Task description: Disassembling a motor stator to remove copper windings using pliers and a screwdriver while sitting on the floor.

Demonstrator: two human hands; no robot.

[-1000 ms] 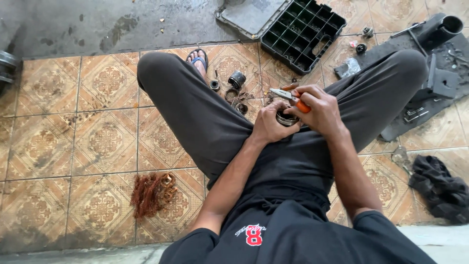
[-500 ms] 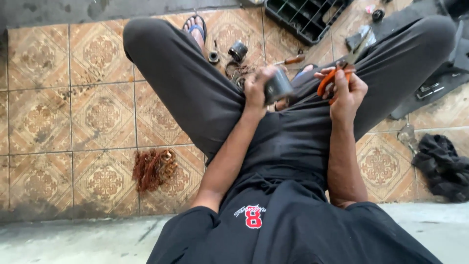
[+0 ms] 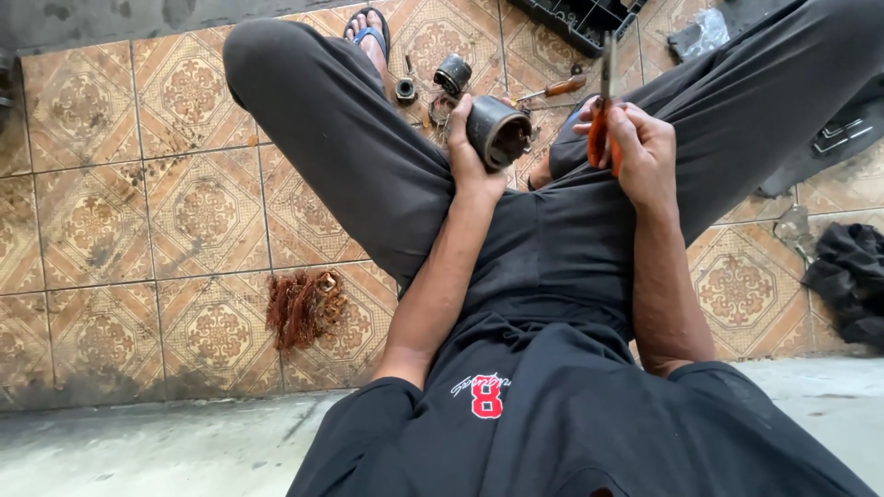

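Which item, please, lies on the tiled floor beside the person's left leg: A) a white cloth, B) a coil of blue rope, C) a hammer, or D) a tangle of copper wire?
D: a reddish-brown tangle of copper wire lies on the patterned floor tiles beside the left leg.

We sit in a floor-level repair workshop: patterned tile floor (image 3: 120, 221), copper wire scrap (image 3: 304, 306) at seven o'clock, metal parts (image 3: 451, 72) at twelve.

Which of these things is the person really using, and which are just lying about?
In use:
dark metal cylinder, in left hand
orange-handled pliers, in right hand

Lying about:
copper wire tangle
screwdriver
small round metal parts
black crate
black cloth
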